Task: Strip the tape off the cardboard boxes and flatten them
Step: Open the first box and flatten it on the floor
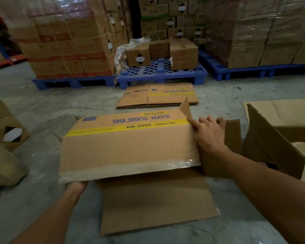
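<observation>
Two hands are on one box. My left hand (76, 186) grips the near edge of the lemon tea box (128, 147), with the fingers tucked under it. My right hand (208, 132) lies spread on the far right corner and presses down, not clenched. The box sits on the floor (42, 106) right between my hands, almost flat now, with one brown flap (155, 201) sticking out toward me.

I think the box is light and stiff. It bends only along its folds, so the edges and corners are the best spots to hold. A strip of clear tape (130, 169) runs along the near edge, just beside my left hand. It looks shiny and slippery, and its crinkled end near my right arm seems the easy place to start peeling.

Past my hands lies a pile of flat boxes (157, 95), well apart, in front of a blue pallet (162, 74). An open box (271, 147) stands just beside my right arm and could bump it. Another box (5, 124) sits well off to the left of my left hand. Tall wrapped stacks (69, 41) stand far behind.
</observation>
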### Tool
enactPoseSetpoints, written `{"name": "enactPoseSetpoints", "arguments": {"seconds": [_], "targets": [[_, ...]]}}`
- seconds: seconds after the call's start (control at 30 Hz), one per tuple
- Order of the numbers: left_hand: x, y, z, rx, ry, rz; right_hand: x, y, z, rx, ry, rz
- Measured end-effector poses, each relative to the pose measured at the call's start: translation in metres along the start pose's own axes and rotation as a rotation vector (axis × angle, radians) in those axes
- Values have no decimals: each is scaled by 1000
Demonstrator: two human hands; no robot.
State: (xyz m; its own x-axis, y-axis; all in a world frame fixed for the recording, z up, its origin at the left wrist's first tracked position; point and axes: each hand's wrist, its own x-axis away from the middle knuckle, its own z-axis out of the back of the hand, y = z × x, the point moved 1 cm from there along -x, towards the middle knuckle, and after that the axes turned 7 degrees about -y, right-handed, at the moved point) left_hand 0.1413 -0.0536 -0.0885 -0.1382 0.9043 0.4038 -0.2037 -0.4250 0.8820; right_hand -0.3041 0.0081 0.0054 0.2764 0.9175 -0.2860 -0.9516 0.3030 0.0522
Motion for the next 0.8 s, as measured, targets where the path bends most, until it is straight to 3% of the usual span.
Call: {"name": "enactPoseSetpoints", "arguments": {"seconds": [0.07,0.17,0.23,0.33,0.47,0.63,0.8], "targets": [[1,7,5,165,-9,-51,0,2,2,1,39,-70],[11,30,6,680,44,-64,1,12,7,9,58,-130],[10,45,6,829,90,-54,3,20,7,20,44,-166],[8,73,2,493,143,-163,12,28,-3,35,15,-189],[2,97,-12,-345,250,-279,10,25,7,5,-83,-148],[3,123,-31,-504,392,-179,-1,12,27,-44,-456,-174],[-17,133,-1,-773,286,-95,1,12,28,-476,-700,-42]]}}
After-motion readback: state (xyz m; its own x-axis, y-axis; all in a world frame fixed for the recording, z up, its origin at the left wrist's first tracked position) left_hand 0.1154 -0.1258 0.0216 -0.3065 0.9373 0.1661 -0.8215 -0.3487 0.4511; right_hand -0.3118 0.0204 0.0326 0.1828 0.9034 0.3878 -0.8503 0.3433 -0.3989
